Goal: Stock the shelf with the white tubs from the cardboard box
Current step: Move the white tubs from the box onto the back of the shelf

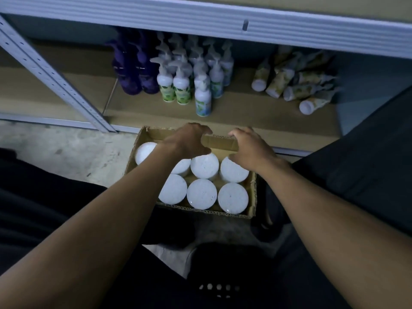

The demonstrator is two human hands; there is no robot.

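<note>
**Fold the far flap clear before lifting tubs**

The shelf [245, 121] has bare board in front of the pump bottles [201, 101]. On the floor, the cardboard box [252, 197] holds the white tubs [201, 194], lids up. Left hand [189, 141] and right hand [252, 148] curl their fingers round the flap [220, 142]; press it fully outward. Labels are too blurred to read.

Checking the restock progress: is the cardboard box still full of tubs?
Nearly full. The cardboard box shows seven white tubs standing lid-up; more may hide under the left hand and right hand.
</note>
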